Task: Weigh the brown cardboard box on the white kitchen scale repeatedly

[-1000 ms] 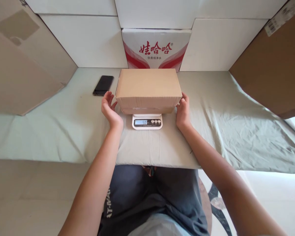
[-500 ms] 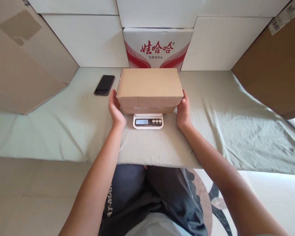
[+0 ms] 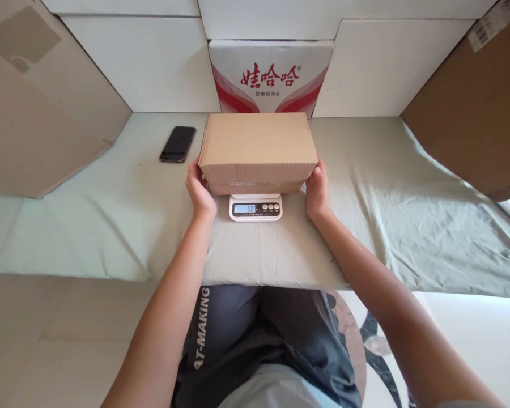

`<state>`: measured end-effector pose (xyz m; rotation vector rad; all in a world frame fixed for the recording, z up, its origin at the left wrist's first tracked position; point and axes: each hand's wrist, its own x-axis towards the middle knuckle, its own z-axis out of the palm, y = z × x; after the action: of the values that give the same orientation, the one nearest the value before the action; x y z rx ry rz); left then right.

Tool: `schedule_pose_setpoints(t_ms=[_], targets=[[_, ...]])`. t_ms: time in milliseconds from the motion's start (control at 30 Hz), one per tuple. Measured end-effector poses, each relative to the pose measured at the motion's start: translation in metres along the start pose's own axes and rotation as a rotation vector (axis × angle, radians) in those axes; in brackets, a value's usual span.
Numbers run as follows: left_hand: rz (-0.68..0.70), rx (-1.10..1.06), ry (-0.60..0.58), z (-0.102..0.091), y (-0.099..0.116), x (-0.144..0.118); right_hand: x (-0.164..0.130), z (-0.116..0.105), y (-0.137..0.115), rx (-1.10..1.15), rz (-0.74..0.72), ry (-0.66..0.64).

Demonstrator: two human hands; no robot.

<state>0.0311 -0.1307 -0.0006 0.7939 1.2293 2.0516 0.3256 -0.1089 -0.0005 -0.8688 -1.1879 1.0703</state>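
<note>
Two hands clasp a cardboard box sitting on a digital kitchen scale.

Nearest the viewer, the left hand (image 3: 199,190) presses flat against the left end of the cardboard box (image 3: 257,148) and the right hand (image 3: 317,192) against its right end, both open-palmed with fingers wrapped round the lower corners, gripping the box between them. Between the two wrists, just under the box's near edge, the kitchen scale (image 3: 255,207) shows a lit reading on the green cloth (image 3: 391,192) covering the table. It looks like the weighing step, the box resting on the platform; a lift would call for even pressure from both sides so it comes up level. Beyond the left hand lies a black phone (image 3: 178,144); behind the box stands a red-and-white printed carton (image 3: 272,76).
</note>
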Motion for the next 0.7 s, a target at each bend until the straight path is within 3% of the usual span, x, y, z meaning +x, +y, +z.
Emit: schedule_pose_setpoints(t_ms=[700], targets=[[0.055, 0.015, -0.059, 0.005, 0.009, -0.008, -0.011, 0.008, -0.012, 0.009, 0.037, -0.066]])
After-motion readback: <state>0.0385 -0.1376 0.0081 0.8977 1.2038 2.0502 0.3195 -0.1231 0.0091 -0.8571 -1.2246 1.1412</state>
